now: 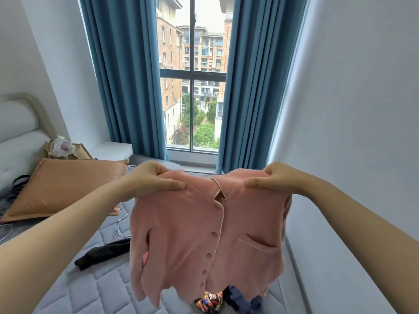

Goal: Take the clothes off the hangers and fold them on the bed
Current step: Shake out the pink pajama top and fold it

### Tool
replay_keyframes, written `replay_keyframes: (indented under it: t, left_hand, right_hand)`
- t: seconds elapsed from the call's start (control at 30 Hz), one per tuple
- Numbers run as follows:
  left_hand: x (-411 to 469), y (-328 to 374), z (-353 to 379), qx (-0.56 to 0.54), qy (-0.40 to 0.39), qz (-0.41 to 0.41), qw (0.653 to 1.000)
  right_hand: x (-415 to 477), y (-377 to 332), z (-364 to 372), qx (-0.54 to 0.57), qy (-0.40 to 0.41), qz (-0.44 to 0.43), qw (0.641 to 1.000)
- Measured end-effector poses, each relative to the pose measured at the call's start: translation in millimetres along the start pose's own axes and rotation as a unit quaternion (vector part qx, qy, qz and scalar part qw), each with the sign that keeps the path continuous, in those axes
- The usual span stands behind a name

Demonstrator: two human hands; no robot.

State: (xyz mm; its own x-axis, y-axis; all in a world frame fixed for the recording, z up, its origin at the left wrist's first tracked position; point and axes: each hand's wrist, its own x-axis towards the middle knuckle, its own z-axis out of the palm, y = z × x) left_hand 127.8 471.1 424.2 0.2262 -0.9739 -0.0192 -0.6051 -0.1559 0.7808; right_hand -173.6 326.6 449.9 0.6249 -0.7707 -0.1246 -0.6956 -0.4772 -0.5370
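Note:
A pink button-up shirt with white piping and a chest pocket hangs in the air over the grey quilted bed. My left hand pinches its left shoulder and my right hand pinches its right shoulder. The shirt faces me, buttoned, its hem loose near the mattress. No hanger shows in the shirt. Under its hem lie a patterned colourful garment and a dark blue garment. A black garment lies on the bed to the left.
An orange pillow lies at the bed's head on the left, with a padded white headboard behind it. Black straps and white cables lie near the pillow. Blue curtains frame a window ahead. A white wall runs close on the right.

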Motion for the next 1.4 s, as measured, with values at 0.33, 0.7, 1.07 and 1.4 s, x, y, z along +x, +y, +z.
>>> replay_keyframes:
  t: [0.33, 0.7, 1.07, 1.4]
  left_hand:
    - [-50.1, -16.8, 22.0, 0.095, 0.041, 0.025, 0.994]
    - [-158.6, -31.7, 58.4, 0.154, 0.292, 0.205, 0.921]
    - [-208.0, -70.3, 81.0, 0.107, 0.289, -0.038, 0.951]
    - [-239.3, -48.0, 117.0, -0.177, 0.398, 0.084, 0.896]
  right_hand:
    - [-42.1, 26.0, 31.5, 0.006, 0.013, -0.019, 1.000]
    - [-155.3, 12.3, 109.1, -0.050, 0.356, -0.042, 0.932]
    - [-217.2, 20.2, 160.8, -0.106, 0.367, 0.136, 0.914]
    - [-225.6, -10.0, 193.7, 0.414, 0.442, 0.131, 0.785]
